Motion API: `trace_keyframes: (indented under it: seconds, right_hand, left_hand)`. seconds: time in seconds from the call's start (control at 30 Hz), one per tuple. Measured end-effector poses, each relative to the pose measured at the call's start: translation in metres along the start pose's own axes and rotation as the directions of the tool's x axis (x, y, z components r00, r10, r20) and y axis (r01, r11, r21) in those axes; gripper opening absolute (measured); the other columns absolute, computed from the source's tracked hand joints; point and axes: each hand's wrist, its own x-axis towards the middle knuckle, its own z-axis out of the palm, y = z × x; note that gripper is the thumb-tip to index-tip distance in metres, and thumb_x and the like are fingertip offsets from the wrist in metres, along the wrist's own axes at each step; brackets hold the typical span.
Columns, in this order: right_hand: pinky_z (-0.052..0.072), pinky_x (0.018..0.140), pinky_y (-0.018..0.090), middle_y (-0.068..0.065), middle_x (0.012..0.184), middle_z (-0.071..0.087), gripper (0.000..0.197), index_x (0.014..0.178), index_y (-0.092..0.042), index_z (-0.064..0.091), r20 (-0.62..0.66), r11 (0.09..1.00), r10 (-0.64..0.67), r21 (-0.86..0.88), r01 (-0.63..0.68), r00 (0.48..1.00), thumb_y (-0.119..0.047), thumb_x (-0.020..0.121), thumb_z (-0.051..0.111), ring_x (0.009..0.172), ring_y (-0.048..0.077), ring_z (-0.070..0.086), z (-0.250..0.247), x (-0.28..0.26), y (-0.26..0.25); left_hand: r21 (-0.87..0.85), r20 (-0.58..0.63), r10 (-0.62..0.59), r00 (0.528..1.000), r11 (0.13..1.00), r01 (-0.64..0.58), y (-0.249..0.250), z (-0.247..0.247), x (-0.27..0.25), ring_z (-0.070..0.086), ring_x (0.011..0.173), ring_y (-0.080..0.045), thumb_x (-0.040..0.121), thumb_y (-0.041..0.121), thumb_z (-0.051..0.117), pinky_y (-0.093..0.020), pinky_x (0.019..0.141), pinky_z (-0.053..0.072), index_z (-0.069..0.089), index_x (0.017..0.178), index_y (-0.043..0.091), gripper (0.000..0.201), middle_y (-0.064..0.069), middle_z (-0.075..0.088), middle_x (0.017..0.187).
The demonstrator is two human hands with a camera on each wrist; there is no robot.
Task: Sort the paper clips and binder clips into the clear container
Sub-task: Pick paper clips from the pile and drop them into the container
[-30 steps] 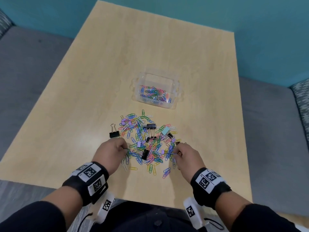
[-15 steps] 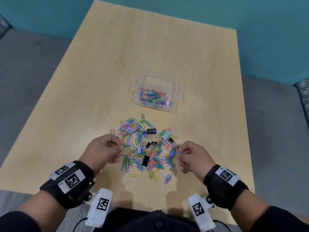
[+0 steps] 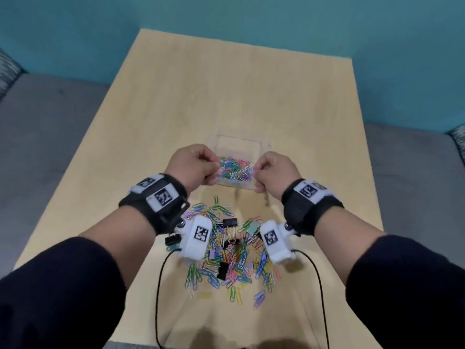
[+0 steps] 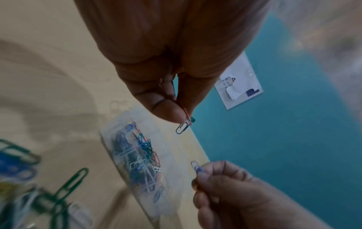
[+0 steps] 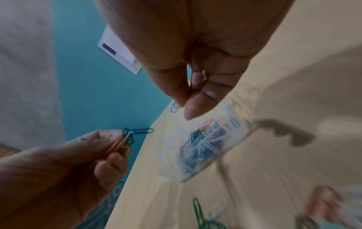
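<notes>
The clear container [image 3: 259, 152] sits mid-table with coloured paper clips [image 3: 234, 170] inside. My left hand [image 3: 196, 165] hovers over its left edge and pinches a few paper clips [image 4: 185, 124] between thumb and fingers. At the container's right edge my right hand [image 3: 270, 170] pinches a blue paper clip [image 5: 174, 107]. A pile of paper clips and black binder clips [image 3: 226, 250] lies on the table nearer to me, partly hidden by the wrist cameras.
The light wood table [image 3: 176, 109] stands against a teal wall [image 3: 327, 26]. Grey sofa cushions [image 3: 50, 117] flank it on both sides. A white paper sign [image 4: 239, 82] hangs on the wall. Cables [image 3: 158, 298] run from the wrist cameras toward me.
Both hands lifted clips out of the pile and moved forward to the container, one at each side of it. The head view tilted up.
</notes>
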Motion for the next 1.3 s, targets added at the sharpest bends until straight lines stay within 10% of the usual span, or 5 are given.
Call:
trace_keyframes:
  seconds: [0.27,0.4,0.53,0.83,1.3]
  right_hand:
    - [0.058,0.070,0.045,0.007,0.092,0.062,0.018,0.105,-0.014,0.061,0.021,0.985,-0.088,-0.150,0.090,0.996,-0.011,0.087,0.060,0.073,0.031,0.065,-0.023,-0.005,0.000]
    - [0.048,0.057,0.027,-0.004,0.084,0.064,0.013,0.096,-0.022,0.062,0.101,0.951,-0.093,-0.285,0.118,0.991,-0.013,0.087,0.058,0.060,0.015,0.061,-0.039,-0.061,0.050]
    - [0.044,0.072,0.023,-0.010,0.092,0.059,0.026,0.105,-0.027,0.060,0.246,0.855,-0.011,-0.501,0.137,0.969,-0.020,0.081,0.064,0.075,0.006,0.056,-0.034,-0.113,0.115]
    - [0.043,0.086,0.028,-0.005,0.113,0.028,0.095,0.146,-0.040,0.003,0.347,0.603,-0.106,-0.722,0.338,0.932,-0.051,0.077,0.067,0.102,0.015,0.036,0.007,-0.148,0.147]
    - [0.046,0.074,0.029,-0.008,0.105,0.038,0.046,0.118,-0.031,0.049,0.099,0.792,-0.079,-0.599,0.123,0.992,-0.042,0.077,0.070,0.091,0.016,0.053,0.005,-0.162,0.162]
  left_hand:
    - [0.007,-0.038,-0.009,0.999,1.000,0.009,-0.005,-0.010,0.006,0.060,0.068,-0.025,0.090,-0.004,0.054,-0.025,0.060,0.059,0.063,0.098,0.000,0.013,-0.012,0.056,0.078]
    - [0.253,-0.038,-0.018,0.999,0.967,0.027,-0.045,-0.045,-0.046,0.065,0.063,-0.021,0.088,0.004,0.059,-0.026,0.061,0.057,0.064,0.089,0.010,0.008,-0.011,0.065,0.077]
    - [0.536,0.054,-0.108,0.993,0.842,0.063,-0.100,-0.055,-0.112,0.061,0.059,-0.010,0.080,0.016,0.070,-0.018,0.056,0.048,0.064,0.091,0.021,0.013,0.000,0.065,0.083]
    - [0.730,0.178,0.082,0.981,0.657,-0.187,-0.161,-0.018,-0.164,0.055,0.091,-0.020,0.067,0.045,0.079,-0.028,0.082,0.044,0.046,0.135,0.024,0.079,0.002,0.045,0.107]
    - [0.768,0.133,0.021,0.991,0.630,-0.116,-0.159,-0.019,-0.168,0.056,0.096,-0.020,0.078,0.037,0.071,-0.029,0.081,0.044,0.056,0.123,0.021,0.050,0.001,0.047,0.110]
